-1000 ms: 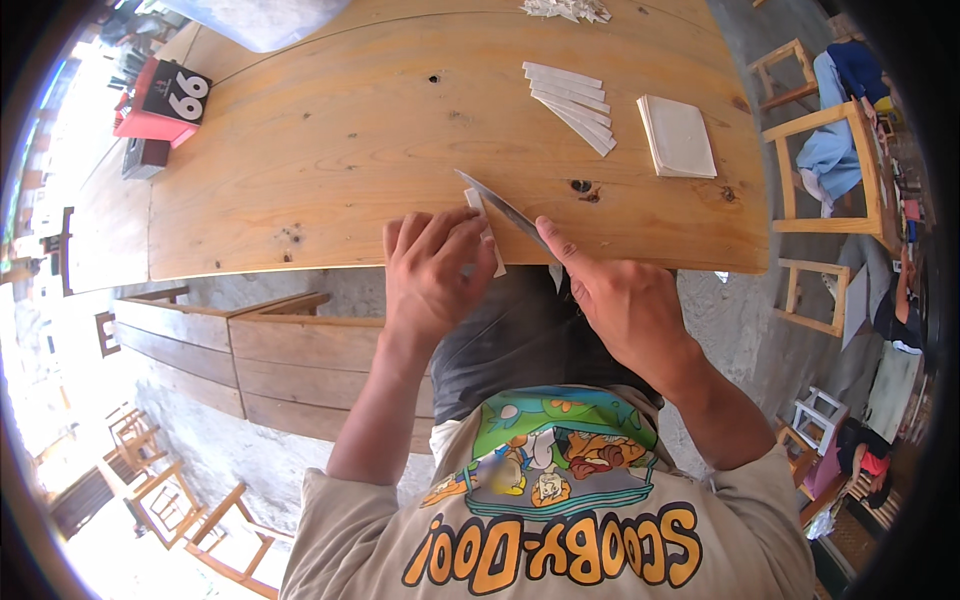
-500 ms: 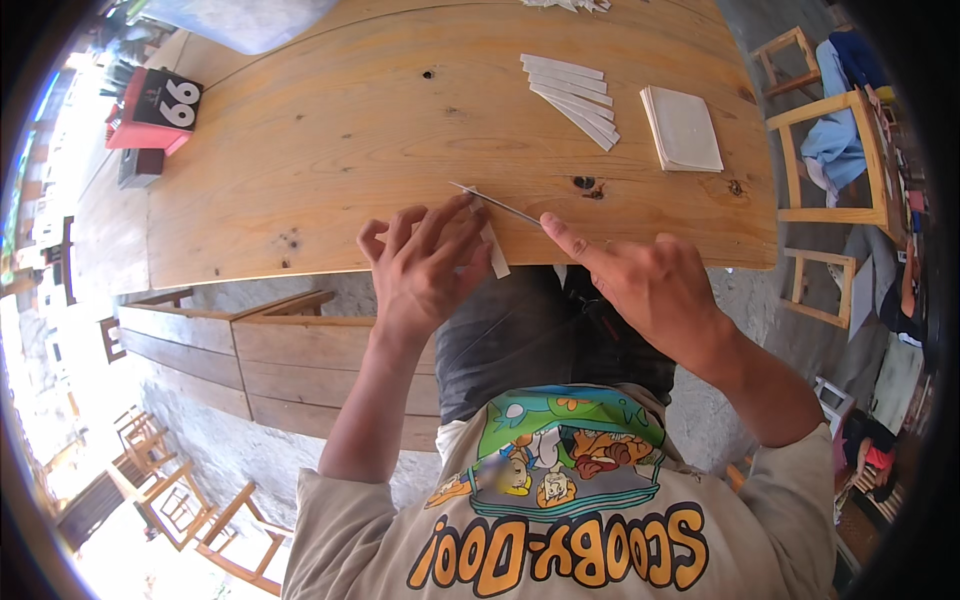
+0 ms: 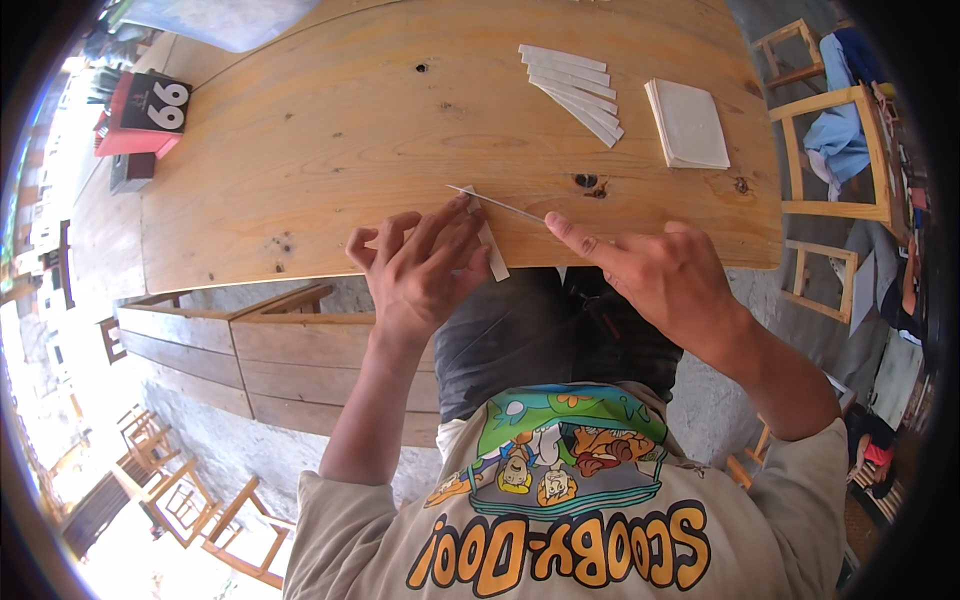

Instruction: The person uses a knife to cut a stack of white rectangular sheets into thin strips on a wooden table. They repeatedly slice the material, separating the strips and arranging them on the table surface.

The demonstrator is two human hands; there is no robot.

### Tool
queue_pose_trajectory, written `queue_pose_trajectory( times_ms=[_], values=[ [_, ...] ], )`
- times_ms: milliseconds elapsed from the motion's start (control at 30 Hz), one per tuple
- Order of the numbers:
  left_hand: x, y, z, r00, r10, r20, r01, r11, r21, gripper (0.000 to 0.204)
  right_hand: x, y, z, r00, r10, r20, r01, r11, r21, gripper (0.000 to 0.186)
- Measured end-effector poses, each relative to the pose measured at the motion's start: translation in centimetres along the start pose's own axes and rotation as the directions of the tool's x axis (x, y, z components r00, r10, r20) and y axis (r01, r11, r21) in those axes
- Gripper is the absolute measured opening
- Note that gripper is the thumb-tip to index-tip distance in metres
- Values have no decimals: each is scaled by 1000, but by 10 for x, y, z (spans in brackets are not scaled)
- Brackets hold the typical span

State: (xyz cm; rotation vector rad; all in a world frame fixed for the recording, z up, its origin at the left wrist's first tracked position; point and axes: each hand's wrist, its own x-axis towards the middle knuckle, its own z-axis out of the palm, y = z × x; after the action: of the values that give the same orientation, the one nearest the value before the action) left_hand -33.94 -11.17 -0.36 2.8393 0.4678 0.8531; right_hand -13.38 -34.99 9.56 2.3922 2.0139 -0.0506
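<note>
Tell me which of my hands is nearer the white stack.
Right. Your right hand is on your side of the white stack; your left hand is farther off, leftward.

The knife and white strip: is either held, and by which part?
The right hand holds the knife by its handle end. The left hand touches the white strip near its far end; pinching or pressing, I can't tell.

Two hands [image 3: 415, 272] [image 3: 665, 278], one knife [image 3: 508, 207]

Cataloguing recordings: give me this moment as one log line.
left hand: on white strip | right hand: holds knife, blade across strip's far end | table: fanned white strips, white stack to their right
</note>
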Motion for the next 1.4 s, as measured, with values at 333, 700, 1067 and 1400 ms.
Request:
queue_pose_trajectory(
  times_ms=[333,700,1067,1400],
  values=[
    [3,4,-3,1000,-28,7,28,998,-47,39,-1,3,-2,1000,7,7,-7,998,63,87],
    [3,3,0,999,-35,3,35,999,-16,36,44,-15,21,999,5,-45,-1,996,94,95],
    [3,4,-2,999,-40,-23,39,998,-50,32,8,-5,20,998,9,-56,0,987,160,84],
    [4,6,-4,999,-36,-22,35,999,-37,26,42,-17,9,998,49,28,-52,992,116,87]
  ],
)
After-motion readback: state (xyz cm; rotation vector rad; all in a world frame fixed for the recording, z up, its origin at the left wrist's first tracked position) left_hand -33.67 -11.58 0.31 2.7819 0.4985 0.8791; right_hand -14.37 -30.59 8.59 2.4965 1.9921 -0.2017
